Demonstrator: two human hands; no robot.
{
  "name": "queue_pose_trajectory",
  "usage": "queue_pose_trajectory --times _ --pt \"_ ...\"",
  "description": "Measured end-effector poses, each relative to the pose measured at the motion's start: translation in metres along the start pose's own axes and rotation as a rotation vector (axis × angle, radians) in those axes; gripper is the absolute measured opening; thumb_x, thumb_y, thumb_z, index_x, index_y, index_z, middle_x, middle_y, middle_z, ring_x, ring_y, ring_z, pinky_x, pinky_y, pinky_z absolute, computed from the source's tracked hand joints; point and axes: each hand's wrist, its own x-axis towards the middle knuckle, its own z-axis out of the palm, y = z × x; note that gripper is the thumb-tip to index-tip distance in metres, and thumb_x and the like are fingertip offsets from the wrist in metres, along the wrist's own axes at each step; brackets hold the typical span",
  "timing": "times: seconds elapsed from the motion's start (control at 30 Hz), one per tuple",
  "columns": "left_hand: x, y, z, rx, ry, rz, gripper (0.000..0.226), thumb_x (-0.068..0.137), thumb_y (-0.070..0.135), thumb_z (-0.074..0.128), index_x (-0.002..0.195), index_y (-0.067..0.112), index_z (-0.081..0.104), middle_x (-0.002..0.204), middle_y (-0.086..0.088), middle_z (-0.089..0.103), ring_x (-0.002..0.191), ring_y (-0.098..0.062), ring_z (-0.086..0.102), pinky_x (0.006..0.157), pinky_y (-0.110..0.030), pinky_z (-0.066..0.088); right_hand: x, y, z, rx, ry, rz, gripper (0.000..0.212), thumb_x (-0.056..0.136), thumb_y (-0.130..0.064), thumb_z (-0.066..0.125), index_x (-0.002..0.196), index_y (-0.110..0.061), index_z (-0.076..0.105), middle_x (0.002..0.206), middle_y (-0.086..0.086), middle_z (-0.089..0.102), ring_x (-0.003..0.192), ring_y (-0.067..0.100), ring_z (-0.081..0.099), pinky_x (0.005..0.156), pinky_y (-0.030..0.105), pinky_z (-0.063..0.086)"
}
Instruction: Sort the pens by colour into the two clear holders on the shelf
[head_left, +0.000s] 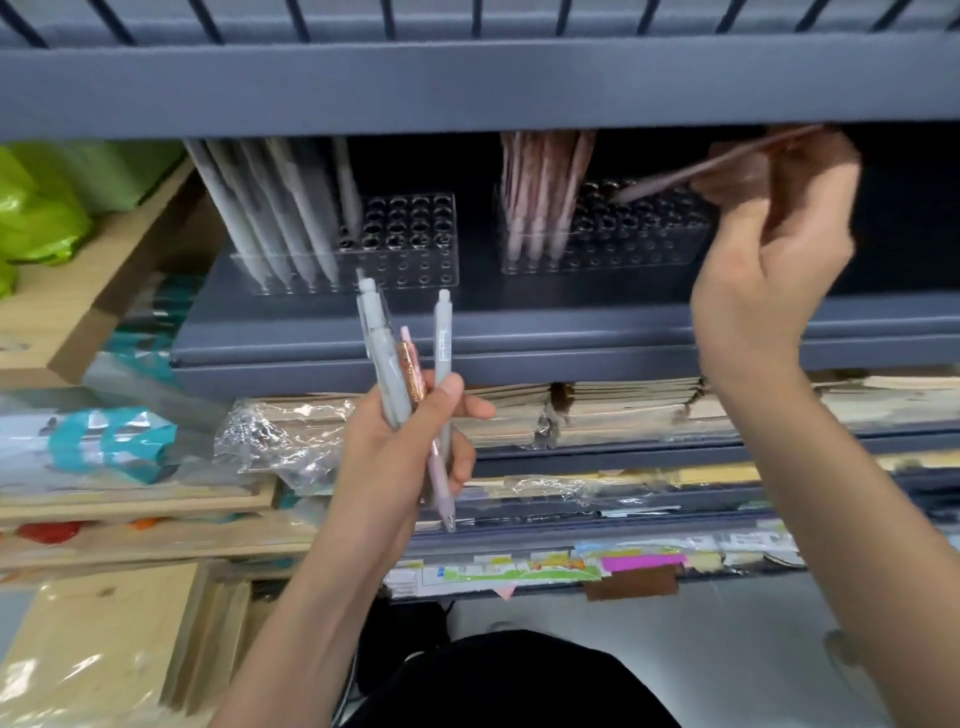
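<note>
Two clear holders with rows of holes stand on the dark shelf. The left holder (410, 244) carries several grey pens (280, 218) at its left end. The right holder (644, 234) carries several pink pens (540, 192) at its left end. My right hand (769, 249) pinches one pink pen (696, 171) slanted, tip down over the right holder's holes. My left hand (410, 447) grips a bunch of pens (410, 374) below the shelf edge: grey ones and a pink one, pointing up.
A dark shelf board (467, 93) hangs close above the holders. Stacked paper goods in plastic (571, 410) fill the shelves below. Wooden trays (104, 291) and a green bag (41, 208) sit at the left.
</note>
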Motion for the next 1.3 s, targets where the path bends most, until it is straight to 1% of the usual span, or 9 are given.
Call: queue_pose_trajectory --times 0.1,0.23,0.4,0.5,0.6,0.73,1.0,1.17,1.3 --pt "0.004 -0.003 0.018 -0.01 0.009 0.019 0.013 0.093 0.034 0.066 0.081 0.031 0.067 0.093 -0.011 0.075 0.043 -0.017 0.051 0.04 -0.026 0.04 0.011 0.018 0.004 0.019 -0.058 0.053 0.012 0.1 -0.023 0.05 0.111 -0.024 0.05 0.087 -0.026 0.06 0.083 -0.004 0.057 0.08 0.027 0.049" --pt "0.006 -0.007 0.035 0.01 0.02 0.041 0.022 0.096 0.032 0.064 0.075 0.036 0.069 0.092 -0.01 0.075 0.043 -0.017 0.05 0.042 -0.026 0.04 0.024 0.027 0.016 0.084 -0.151 0.075 0.013 0.095 -0.019 0.047 0.099 -0.031 0.051 0.089 -0.019 0.063 0.085 0.009 0.066 0.082 0.036 0.054" --pt "0.013 0.0 0.046 -0.007 0.054 0.044 0.025 0.093 0.034 0.065 0.093 0.009 0.064 0.084 -0.008 0.075 0.042 -0.016 0.049 0.04 -0.025 0.041 0.042 0.035 0.035 -0.031 -0.38 0.17 0.028 0.087 -0.02 0.041 0.086 -0.012 0.068 0.09 -0.002 0.07 0.087 0.004 0.063 0.081 0.006 0.04" --pt "0.019 0.004 0.05 -0.019 0.095 0.08 0.029 0.094 0.032 0.064 0.098 0.006 0.051 0.086 -0.013 0.074 0.037 -0.014 0.044 0.038 -0.024 0.038 0.046 0.037 0.044 -0.143 -0.499 0.115 0.03 0.092 -0.015 0.044 0.1 0.0 0.068 0.11 0.015 0.068 0.109 0.03 0.058 0.091 0.016 0.032" --pt "0.02 0.004 0.054 -0.009 0.125 0.082 0.028 0.095 0.03 0.065 0.102 0.01 0.046 0.084 -0.014 0.074 0.035 -0.015 0.041 0.037 -0.022 0.036 0.05 0.036 0.051 -0.217 -0.623 0.033 0.035 0.094 -0.017 0.041 0.113 0.002 0.064 0.123 0.018 0.063 0.121 0.034 0.053 0.102 0.024 0.029" --pt "0.018 0.002 0.054 0.023 0.136 0.066 0.023 0.094 0.026 0.066 0.098 0.009 0.05 0.092 -0.013 0.075 0.035 -0.015 0.042 0.037 -0.022 0.036 0.055 0.035 0.063 -0.198 -0.676 -0.075 0.04 0.1 -0.015 0.042 0.137 -0.001 0.048 0.141 0.018 0.05 0.132 0.029 0.041 0.102 0.006 0.009" --pt "0.013 0.002 0.053 0.034 0.159 0.042 0.021 0.091 0.024 0.069 0.098 0.007 0.06 0.09 -0.007 0.074 0.038 -0.016 0.046 0.036 -0.021 0.036 0.066 0.037 0.074 -0.333 -0.871 0.071 0.022 0.102 -0.024 0.035 0.101 -0.017 0.056 0.1 0.006 0.059 0.089 0.018 0.051 0.081 0.023 0.032" --pt "0.011 0.003 0.05 0.005 0.145 0.035 0.023 0.086 0.027 0.073 0.098 0.01 0.062 0.087 -0.008 0.074 0.041 -0.017 0.052 0.035 -0.023 0.038 0.06 0.032 0.073 -0.303 -0.828 0.07 0.03 0.101 -0.024 0.038 0.123 -0.013 0.055 0.119 0.009 0.059 0.114 0.026 0.053 0.088 0.017 0.029" --pt "0.008 0.001 0.039 -0.016 0.115 0.004 0.023 0.091 0.025 0.069 0.088 0.003 0.063 0.054 0.0 0.058 0.034 -0.013 0.038 0.033 -0.02 0.031 0.052 0.026 0.064 -0.271 -0.716 0.133 0.034 0.097 -0.024 0.047 0.127 -0.01 0.056 0.128 0.01 0.058 0.122 0.025 0.051 0.097 0.018 0.033"
